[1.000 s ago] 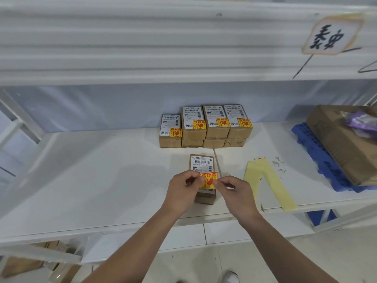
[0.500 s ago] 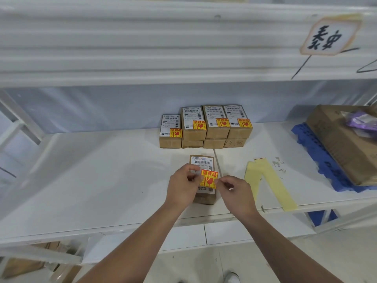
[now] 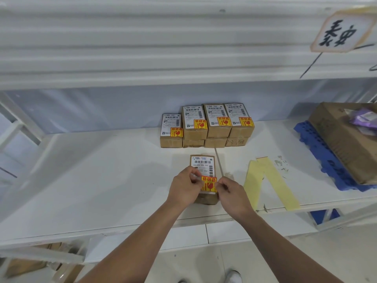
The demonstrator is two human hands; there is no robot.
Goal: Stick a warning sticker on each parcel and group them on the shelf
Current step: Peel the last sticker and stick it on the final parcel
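Observation:
A small brown parcel point(image 3: 202, 163) with a white shipping label lies near the front of the white shelf point(image 3: 102, 180). A yellow and red warning sticker point(image 3: 209, 183) sits over its near right corner. My left hand point(image 3: 185, 186) pinches the sticker's left edge, and my right hand point(image 3: 230, 190) pinches its right edge. Whether the sticker lies flat on the parcel I cannot tell. Behind, several stickered parcels point(image 3: 208, 124) stand grouped against the back wall, some stacked two high.
Yellow sticker backing strips point(image 3: 271, 184) lie on the shelf right of the parcel. A large cardboard box point(image 3: 342, 144) rests on a blue plastic pallet point(image 3: 318, 154) at the far right. A shelf tier hangs above with a paper sign point(image 3: 338, 32).
Both hands have carried the sticker a little away from me and lowered it onto the parcel's near right corner. The parcel has not moved.

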